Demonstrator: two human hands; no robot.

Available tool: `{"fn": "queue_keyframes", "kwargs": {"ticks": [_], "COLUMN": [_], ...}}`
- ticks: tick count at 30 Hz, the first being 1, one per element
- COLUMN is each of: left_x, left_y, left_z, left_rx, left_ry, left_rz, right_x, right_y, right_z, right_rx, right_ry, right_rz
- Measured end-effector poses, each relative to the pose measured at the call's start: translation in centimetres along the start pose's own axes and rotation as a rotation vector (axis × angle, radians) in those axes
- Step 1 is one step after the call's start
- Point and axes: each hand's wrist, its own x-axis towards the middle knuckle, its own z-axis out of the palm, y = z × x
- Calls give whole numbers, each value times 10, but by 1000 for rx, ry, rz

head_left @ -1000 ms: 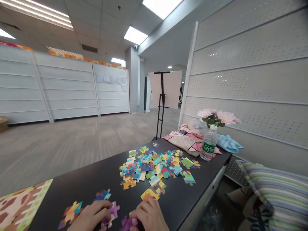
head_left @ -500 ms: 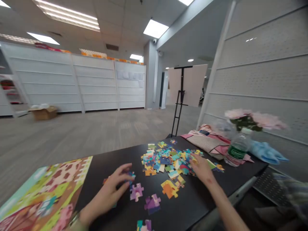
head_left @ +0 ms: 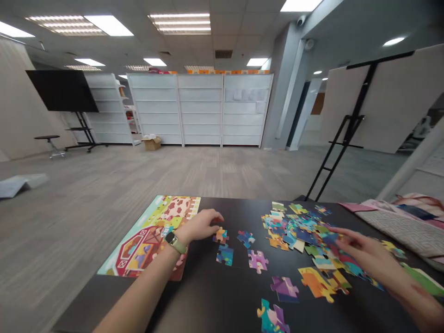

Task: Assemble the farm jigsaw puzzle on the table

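My left hand [head_left: 201, 225], with a watch on the wrist, hovers at the right edge of the farm-picture board [head_left: 142, 245]. Its fingers are apart and curved, holding nothing, beside an orange puzzle piece [head_left: 221, 235]. Close by lie a teal-blue piece [head_left: 225, 255], a blue-and-red piece [head_left: 246, 238] and a pink-purple piece [head_left: 257, 261]. Over the right side of the puzzle pile [head_left: 294, 231], my right hand [head_left: 367, 254] has its thumb and fingers closed on a blurred blue puzzle piece [head_left: 329, 238]. Nearer me are a purple piece [head_left: 285, 289] and a large orange piece [head_left: 315, 283].
The black table [head_left: 208, 300] carries all of this. Folded pink and grey cloth [head_left: 402, 226] lies at its right side. Beyond the table stand a black easel [head_left: 342, 143], white shelving panels [head_left: 201, 111], a cardboard box [head_left: 151, 142] and a screen on a stand [head_left: 62, 91].
The view has swung left, taking the bottle and flowers out of sight. My left hand has moved off the loose pieces toward the board, uncovering them. My right hand stays at the pile.
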Motion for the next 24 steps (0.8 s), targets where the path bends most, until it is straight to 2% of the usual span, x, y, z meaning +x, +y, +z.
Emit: {"fn": "queue_keyframes", "kwargs": {"ticks": [3,5,8,10,13,19,24], "left_x": [-2,-3,-1,2,7,5,4], "left_y": [-11,-15,-17,-15,-2,40,49], "left_z": [8,13,19,23,33,59,71], "left_rx": [-13,-49,-139,-228,-414,-740,-976], "left_ry": [-29,-35,-8,29,61,-28,-14], "left_rz": [-71,-102,-133,-145,-133,-90,-115], "right_x": [-1,-2,-6,-9,-14,-16,-19], "right_y": [-75,-111,-132,-131,-123,-125,-128], "right_z": [66,110,159,177,185,179,182], "right_rx": [208,329,497,606,674,696,662], "right_ry": [-276,-372,-399,-397,-365,-159,-151], "right_rz": [48,41,49,84,107,11,-25]}}
